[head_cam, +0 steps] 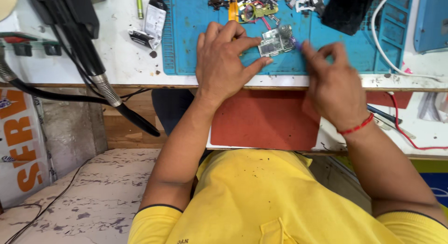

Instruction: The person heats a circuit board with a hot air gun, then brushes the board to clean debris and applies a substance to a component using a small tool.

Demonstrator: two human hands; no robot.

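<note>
Your left hand (223, 62) sits flat-ish on the blue work mat (196, 38), upper middle of the frame, fingers half spread, with the index finger and thumb pinching the left edge of the small circuit board (276, 41) to pin it down. The board lies on the mat just above the table's front edge, tilted a bit, upper middle of the frame.

Your right hand (333, 83) is curled tight, fingertips bunched around a thin purple-tipped tool (297, 45) whose tip touches the board's right edge. It's blurry, so you can't tell what kind of tool it is. There's a red thread band (357, 127) on that wrist.

Room is tight above the board: a heap of loose parts (254, 6) crowds the mat's top edge, and a black slab (347, 8) lies at upper right. A white cable (380, 43) runs down the mat's right side. To the left of your left hand the mat is open up to its ribbed edge. Off the mat at upper left, a black hose with a metal collar (105, 87) hangs past the table edge. A red pad (263, 120) sits below the table lip, between your forearms.
</note>
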